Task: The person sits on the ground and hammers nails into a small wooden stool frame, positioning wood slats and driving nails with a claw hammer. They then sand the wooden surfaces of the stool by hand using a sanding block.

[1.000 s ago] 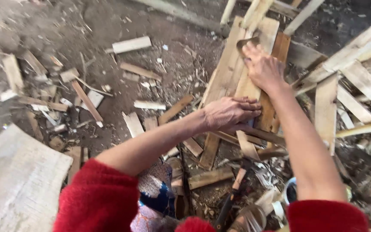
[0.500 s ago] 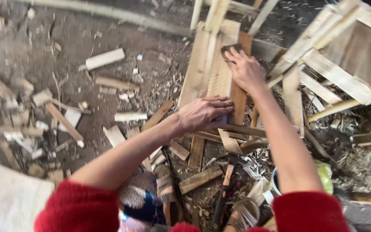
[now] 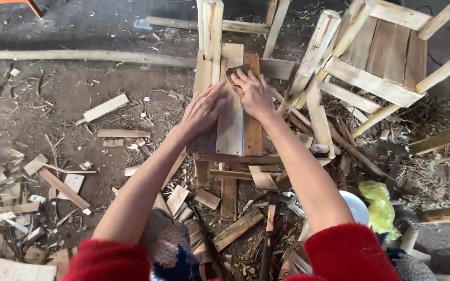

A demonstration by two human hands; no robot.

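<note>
A small wooden seat of pale and reddish slats (image 3: pixel 231 130) lies in front of me on the dirt floor. My left hand (image 3: pixel 202 110) rests flat on its left slats, fingers spread, holding nothing. My right hand (image 3: pixel 256 93) presses a small brown piece of sandpaper (image 3: pixel 235 69) against the far end of the middle slat. The two hands lie side by side, almost touching. Both forearms are bare below red sleeves.
A second slatted wooden chair (image 3: pixel 386 57) lies tilted at the upper right. Offcuts (image 3: pixel 105 108) and shavings litter the dirt to the left. A dark-handled tool (image 3: pixel 268 234), a white round object (image 3: pixel 358 207) and a yellow bag (image 3: pixel 378 202) lie near my right arm. A long pole (image 3: pixel 79 54) crosses the back.
My left hand has slid up from the seat's near edge and now lies flat beside my right hand. The view has tilted upward, showing more of the chair at the right.
</note>
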